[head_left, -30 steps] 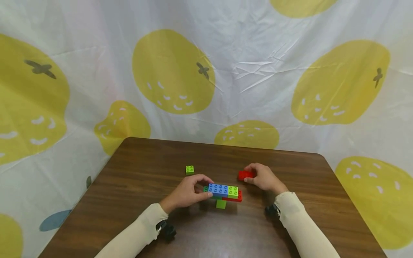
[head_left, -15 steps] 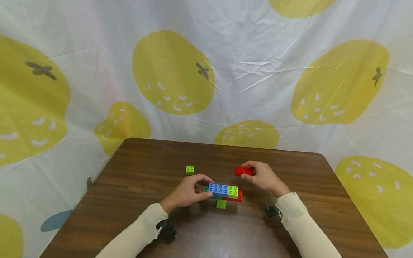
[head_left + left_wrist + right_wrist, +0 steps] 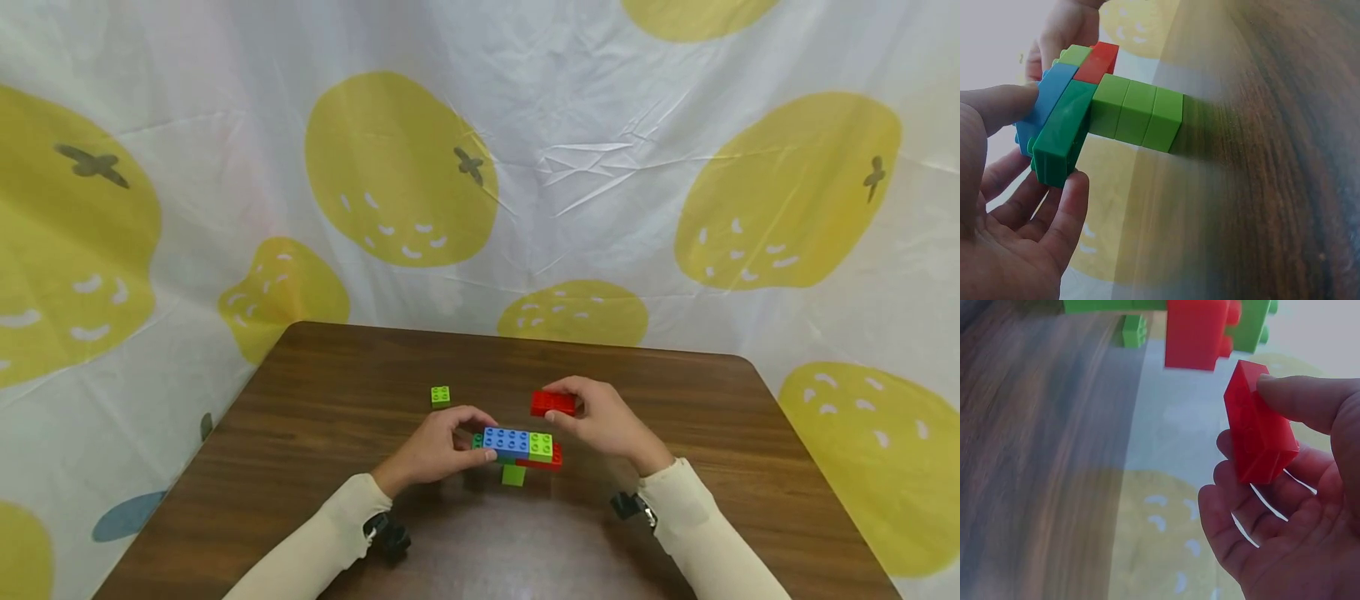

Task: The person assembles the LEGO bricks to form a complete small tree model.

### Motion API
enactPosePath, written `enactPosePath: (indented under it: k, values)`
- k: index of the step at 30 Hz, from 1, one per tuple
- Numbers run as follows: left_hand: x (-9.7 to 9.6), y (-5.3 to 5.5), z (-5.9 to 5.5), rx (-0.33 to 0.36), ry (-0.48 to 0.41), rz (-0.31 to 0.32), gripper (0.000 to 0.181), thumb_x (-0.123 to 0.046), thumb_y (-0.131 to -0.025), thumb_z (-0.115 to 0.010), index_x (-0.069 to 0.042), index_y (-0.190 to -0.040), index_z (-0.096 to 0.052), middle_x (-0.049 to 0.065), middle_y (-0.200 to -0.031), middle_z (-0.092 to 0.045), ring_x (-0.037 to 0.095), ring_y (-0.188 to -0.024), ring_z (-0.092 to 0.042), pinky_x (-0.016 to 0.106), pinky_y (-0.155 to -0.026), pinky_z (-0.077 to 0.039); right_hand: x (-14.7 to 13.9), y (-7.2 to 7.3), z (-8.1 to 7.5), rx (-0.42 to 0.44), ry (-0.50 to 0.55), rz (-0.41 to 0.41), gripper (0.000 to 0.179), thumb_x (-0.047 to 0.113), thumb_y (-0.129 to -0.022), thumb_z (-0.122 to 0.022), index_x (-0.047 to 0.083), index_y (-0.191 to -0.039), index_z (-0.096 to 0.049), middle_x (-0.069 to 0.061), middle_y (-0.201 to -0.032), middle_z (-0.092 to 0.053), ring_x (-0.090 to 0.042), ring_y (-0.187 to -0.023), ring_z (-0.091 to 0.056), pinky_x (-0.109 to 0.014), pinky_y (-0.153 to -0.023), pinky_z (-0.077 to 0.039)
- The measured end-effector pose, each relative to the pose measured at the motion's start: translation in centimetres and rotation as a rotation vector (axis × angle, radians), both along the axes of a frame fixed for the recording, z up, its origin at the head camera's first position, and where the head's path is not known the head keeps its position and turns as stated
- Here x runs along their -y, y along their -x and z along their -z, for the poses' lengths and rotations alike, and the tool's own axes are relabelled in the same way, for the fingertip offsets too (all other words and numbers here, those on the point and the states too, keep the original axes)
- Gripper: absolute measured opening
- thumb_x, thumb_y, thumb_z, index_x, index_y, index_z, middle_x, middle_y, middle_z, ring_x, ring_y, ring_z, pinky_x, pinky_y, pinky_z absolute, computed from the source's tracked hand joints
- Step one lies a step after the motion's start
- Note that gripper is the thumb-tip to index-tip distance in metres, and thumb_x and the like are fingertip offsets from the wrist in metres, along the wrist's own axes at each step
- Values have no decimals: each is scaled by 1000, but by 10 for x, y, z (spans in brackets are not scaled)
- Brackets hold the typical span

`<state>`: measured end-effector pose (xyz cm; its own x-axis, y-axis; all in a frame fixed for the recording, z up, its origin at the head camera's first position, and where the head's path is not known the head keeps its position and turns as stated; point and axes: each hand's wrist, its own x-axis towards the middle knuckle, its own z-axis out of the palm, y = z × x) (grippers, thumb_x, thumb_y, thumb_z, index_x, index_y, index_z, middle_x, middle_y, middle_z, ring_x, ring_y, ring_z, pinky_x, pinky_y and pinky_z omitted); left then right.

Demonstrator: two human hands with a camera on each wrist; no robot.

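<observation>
My left hand (image 3: 435, 446) holds the left end of a toy brick structure, the thumb against its blue brick (image 3: 507, 442). A lime brick (image 3: 541, 446) sits beside the blue one. Below them are a dark green brick (image 3: 1063, 128) and a red brick (image 3: 1099, 62), on a column of lime bricks (image 3: 1138, 112) standing on the table. My right hand (image 3: 607, 417) pinches a loose red brick (image 3: 553, 404) between thumb and fingers. In the right wrist view that loose red brick (image 3: 1259, 428) is tilted and apart from the structure.
A small lime brick (image 3: 440, 396) lies on the brown wooden table (image 3: 360, 358), behind my left hand. Beyond the table hangs a white curtain (image 3: 585, 208) with yellow fruit prints. Dark wrist cameras sit under both sleeves.
My right hand has carried the loose red brick leftward, and it is now just behind the structure's right end. My left hand and the structure have stayed in place.
</observation>
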<state>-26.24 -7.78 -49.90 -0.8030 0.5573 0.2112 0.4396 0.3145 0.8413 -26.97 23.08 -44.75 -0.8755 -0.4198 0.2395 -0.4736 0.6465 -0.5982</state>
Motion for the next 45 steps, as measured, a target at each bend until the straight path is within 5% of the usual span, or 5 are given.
enactPosePath:
  k: [20,45]
  values:
    - [-2,-1,-3,-8,3,22,39,-31,-93,-84,-15,-125,-70,1,-119,-73,15,-106,-69,25,-85,-61,31,-31,-11,-13,26,-116,37,29,-95,-82,17,-129,-71,7,-113,-74,-8,-89,-67,-26,-79,-60]
    - [-2,-1,-3,-9,-5,25,38,-29,-94,-83,-13,-126,-70,3,-118,-73,17,-105,-71,22,-83,-60,46,-31,2,-120,-4,-169,33,28,-93,-84,15,-122,-75,9,-102,-74,-4,-79,-60,-23,-68,-55]
